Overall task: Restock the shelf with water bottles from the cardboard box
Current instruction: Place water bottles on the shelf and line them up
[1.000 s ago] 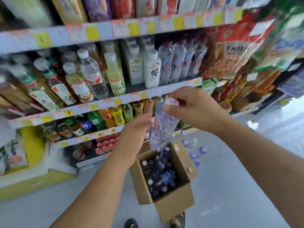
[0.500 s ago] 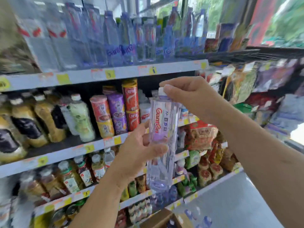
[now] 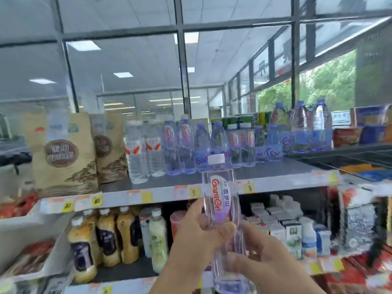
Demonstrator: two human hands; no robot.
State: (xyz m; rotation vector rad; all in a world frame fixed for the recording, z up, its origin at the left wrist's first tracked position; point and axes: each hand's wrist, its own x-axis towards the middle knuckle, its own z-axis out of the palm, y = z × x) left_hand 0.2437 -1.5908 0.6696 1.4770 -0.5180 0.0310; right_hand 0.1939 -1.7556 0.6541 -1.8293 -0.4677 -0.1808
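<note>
- The left hand (image 3: 197, 236) is wrapped round the middle of an upright Ganten water bottle (image 3: 220, 187), thumb across its front just under the label.
- The right hand (image 3: 267, 257) grasps the same bottle lower down, fingers curled round its base end.
- The bottle's white cap (image 3: 216, 159) stands above both hands, level with the top shelf (image 3: 275, 166).
- Behind the grip and above it, more Ganten bottles (image 3: 178, 145) stand in a row on that shelf.
- Up and to the left of them stand clear red-labelled bottles (image 3: 135, 151), then brown paper bags (image 3: 63, 153).
- Left of the grip, on the shelf below, are yellow and cream drink bottles (image 3: 106, 236); to the right, white cartons (image 3: 273, 219).
</note>
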